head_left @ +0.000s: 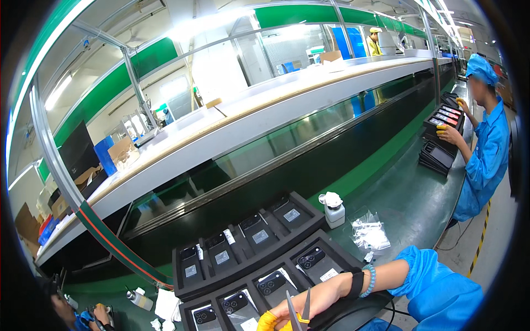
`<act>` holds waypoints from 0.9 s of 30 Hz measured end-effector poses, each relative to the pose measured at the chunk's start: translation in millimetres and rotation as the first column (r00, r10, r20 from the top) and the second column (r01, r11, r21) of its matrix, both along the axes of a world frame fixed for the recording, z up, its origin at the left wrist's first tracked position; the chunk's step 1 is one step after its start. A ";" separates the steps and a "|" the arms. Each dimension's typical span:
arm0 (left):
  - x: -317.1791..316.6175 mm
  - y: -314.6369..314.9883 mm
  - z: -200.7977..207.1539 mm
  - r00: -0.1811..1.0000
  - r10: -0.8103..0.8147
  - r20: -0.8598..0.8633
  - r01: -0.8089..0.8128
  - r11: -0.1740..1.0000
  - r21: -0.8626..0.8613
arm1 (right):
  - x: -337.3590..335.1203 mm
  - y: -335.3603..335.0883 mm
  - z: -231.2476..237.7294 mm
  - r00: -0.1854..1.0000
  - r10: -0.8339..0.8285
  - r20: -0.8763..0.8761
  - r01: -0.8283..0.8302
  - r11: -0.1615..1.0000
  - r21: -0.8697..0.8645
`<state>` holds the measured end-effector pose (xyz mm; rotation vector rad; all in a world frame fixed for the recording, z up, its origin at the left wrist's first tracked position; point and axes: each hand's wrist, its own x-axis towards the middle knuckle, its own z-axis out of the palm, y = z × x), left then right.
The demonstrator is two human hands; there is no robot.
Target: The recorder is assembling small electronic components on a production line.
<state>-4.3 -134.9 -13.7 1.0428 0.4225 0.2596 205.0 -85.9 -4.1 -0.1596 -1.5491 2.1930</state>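
Observation:
My right hand (283,312) reaches in from the lower right over the near black tray (330,249), with yellow finger cots on its fingertips. Grey pointed tweezers (291,307) stick up at its fingers, their two tips apart; the hand looks closed on them, though the lower edge cuts part of it off. My left hand is out of view. Close by in the near tray lie dark smartphones, one (271,286) just beyond my hand and another (236,302) to its left, camera lenses facing up. A second black tray (316,219) behind holds several dark phones with white labels.
A white bottle (333,211) and clear plastic bags (370,231) stand right of the trays. At left are another bottle (139,299), white wipes (167,305) and a co-worker's hand (101,314). A blue-clad co-worker (486,143) handles trays at far right. A long raised shelf (265,105) runs behind.

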 end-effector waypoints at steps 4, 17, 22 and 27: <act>0.2 -8.9 3.0 1.000 0.015 -0.013 -0.015 1.000 -0.014 | -7.6 -13.8 16.6 0.994 -0.047 -0.094 0.044 0.998 -0.033; 0.8 -23.8 5.0 0.997 0.064 -0.037 -0.064 0.998 0.001 | -12.8 -15.7 21.0 0.988 0.011 0.157 -0.022 0.997 0.069; -5.0 -21.5 0.2 0.993 0.116 -0.031 -0.111 0.983 0.147 | -12.6 -17.7 25.5 0.980 0.036 0.195 -0.050 0.996 0.068; -15.7 -14.3 -7.2 0.978 0.210 -0.010 -0.181 0.866 0.467 | -14.3 -19.4 17.4 0.981 0.007 0.192 -0.011 1.000 0.021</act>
